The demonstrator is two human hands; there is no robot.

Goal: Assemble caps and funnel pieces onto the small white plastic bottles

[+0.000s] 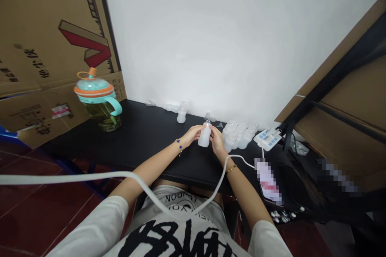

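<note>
Head view: left hand (193, 135) and right hand (216, 138) hold the bottle (204, 137) over the table (150, 140), fingers of each grip pressed to opposite sides near its top. Its long axis stands near upright, top leaning slightly right, base down; base contact with the table cannot be confirmed.
</note>
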